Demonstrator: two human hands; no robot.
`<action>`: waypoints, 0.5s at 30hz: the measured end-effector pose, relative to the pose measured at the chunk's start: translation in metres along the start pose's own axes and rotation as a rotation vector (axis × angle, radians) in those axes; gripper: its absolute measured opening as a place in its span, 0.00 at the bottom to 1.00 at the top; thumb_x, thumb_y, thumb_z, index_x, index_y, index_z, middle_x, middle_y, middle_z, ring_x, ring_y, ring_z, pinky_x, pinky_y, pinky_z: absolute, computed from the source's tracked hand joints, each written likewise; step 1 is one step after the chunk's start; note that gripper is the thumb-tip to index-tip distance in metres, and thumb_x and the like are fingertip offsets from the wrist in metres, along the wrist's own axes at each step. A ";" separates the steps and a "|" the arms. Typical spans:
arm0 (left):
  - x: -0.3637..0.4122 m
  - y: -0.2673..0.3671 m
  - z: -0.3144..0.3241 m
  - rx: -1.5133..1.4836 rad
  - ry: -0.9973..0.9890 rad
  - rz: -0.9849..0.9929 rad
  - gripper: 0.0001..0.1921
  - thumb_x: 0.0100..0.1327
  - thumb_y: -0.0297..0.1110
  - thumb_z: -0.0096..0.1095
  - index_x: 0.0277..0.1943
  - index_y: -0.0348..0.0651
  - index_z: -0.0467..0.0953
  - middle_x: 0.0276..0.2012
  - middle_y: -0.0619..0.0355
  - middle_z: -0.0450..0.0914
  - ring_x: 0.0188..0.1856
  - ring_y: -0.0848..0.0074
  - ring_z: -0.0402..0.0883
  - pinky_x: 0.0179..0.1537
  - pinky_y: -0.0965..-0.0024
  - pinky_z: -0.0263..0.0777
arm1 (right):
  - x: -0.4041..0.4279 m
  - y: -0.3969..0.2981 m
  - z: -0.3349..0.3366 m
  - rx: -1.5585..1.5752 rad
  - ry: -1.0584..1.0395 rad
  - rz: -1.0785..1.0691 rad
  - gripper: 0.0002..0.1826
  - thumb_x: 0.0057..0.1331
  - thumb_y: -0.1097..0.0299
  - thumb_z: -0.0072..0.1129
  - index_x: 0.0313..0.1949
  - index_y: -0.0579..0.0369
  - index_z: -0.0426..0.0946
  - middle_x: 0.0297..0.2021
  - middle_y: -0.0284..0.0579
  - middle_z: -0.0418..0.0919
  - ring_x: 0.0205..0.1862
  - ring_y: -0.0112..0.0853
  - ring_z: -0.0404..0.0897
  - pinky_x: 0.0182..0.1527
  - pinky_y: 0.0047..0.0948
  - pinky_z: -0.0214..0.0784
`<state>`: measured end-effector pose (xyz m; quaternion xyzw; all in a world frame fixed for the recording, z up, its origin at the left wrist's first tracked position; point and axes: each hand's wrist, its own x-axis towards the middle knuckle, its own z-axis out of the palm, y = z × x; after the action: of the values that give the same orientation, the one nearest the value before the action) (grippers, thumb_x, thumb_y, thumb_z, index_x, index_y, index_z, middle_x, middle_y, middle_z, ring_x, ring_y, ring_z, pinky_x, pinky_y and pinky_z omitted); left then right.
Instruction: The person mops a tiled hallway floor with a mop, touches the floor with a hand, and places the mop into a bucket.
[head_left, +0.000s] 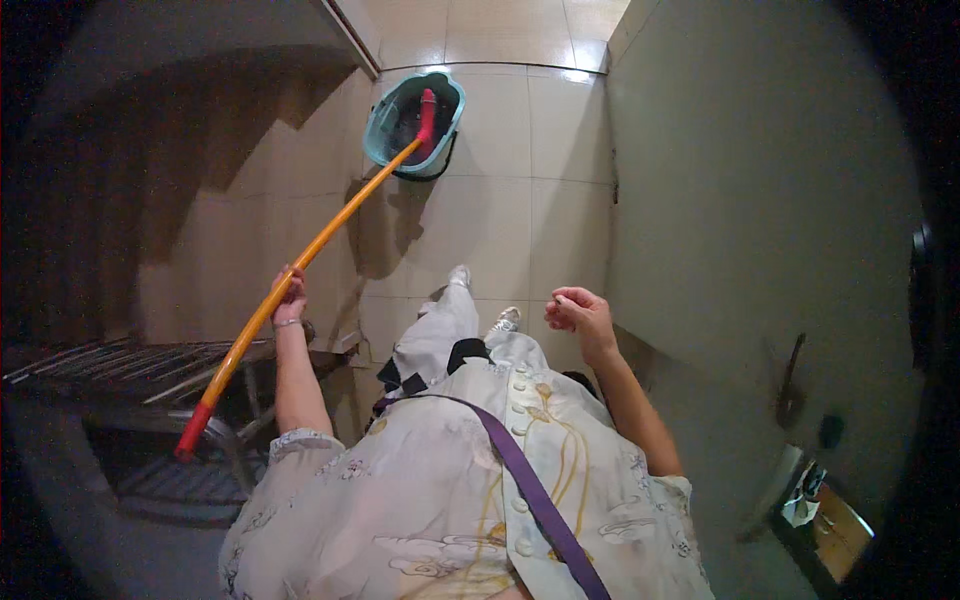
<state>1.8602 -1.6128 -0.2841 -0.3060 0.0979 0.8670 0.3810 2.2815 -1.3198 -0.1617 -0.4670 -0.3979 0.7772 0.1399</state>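
Note:
My left hand (289, 296) grips a long orange mop handle (322, 238) with a red end cap at its lower left. The handle slants up to a red mop head joint (427, 120), which sits inside a light-blue plastic bucket (373, 142). Dark contents, perhaps water, show in the bucket; the mop's lower part is hidden in it. My right hand (581, 311) is held in front of my right side with curled fingers, away from the mop. A small dark spot shows near the fingertips; whether it is something held cannot be told.
A metal rack (150, 375) stands at the left beside a tiled wall (232, 225). The bucket stands on the tiled floor (487, 217) near a doorway threshold (495, 64). A plain wall or door panel (735, 187) bounds the right side. Objects lie at the lower right.

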 end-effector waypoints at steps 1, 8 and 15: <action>0.001 0.006 -0.010 -0.003 0.007 0.004 0.12 0.49 0.25 0.45 0.37 0.28 0.64 0.29 0.47 0.69 0.35 0.61 0.68 0.28 0.67 0.70 | 0.010 0.009 -0.007 -0.019 0.054 0.061 0.06 0.52 0.72 0.45 0.30 0.60 0.67 0.21 0.41 0.71 0.22 0.24 0.71 0.24 0.19 0.64; 0.034 0.035 -0.058 0.425 0.088 0.376 0.17 0.47 0.19 0.44 0.44 0.37 0.62 0.36 0.48 0.67 0.40 0.66 0.67 0.34 0.71 0.68 | 0.092 0.082 -0.076 -0.058 0.199 0.285 0.06 0.52 0.73 0.44 0.30 0.60 0.66 0.20 0.40 0.71 0.20 0.25 0.70 0.20 0.20 0.62; 0.080 0.005 -0.028 0.551 0.225 0.167 0.16 0.52 0.25 0.44 0.46 0.40 0.59 0.41 0.49 0.65 0.44 0.67 0.64 0.37 0.70 0.66 | 0.274 0.162 -0.102 -0.550 0.291 0.323 0.09 0.45 0.74 0.46 0.28 0.62 0.69 0.16 0.40 0.70 0.15 0.23 0.69 0.14 0.19 0.59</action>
<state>1.8274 -1.5789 -0.3550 -0.2760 0.3955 0.7968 0.3639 2.2481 -1.2127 -0.4767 -0.6498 -0.4894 0.5784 -0.0605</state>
